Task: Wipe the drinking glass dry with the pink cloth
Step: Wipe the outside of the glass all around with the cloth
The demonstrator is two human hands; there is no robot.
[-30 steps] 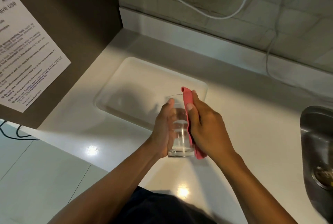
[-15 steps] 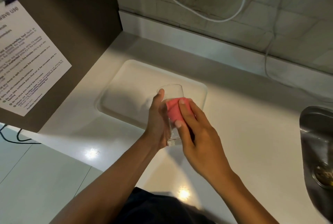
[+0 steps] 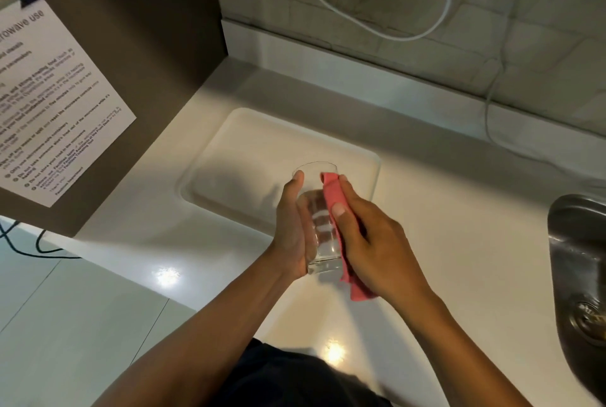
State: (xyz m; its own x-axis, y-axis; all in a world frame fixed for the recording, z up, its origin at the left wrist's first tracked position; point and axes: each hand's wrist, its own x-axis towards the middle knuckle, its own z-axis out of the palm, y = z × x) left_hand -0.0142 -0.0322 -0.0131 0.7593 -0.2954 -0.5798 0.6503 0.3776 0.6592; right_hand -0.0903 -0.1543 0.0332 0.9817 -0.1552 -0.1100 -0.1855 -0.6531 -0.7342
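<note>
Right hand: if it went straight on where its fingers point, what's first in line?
The right hand presses the cloth on the glass, fingers along its side toward the rim. Past the rim, the tray looks next; depth unclear.

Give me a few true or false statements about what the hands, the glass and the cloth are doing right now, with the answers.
1. The left hand holds the drinking glass. True.
2. The pink cloth lies flat on the tray. False: the right hand presses it against the glass's side.
3. A steel sink sits at the right edge of the view. True.
4. The glass holds orange juice. False: it looks clear, with no coloured liquid.
</note>
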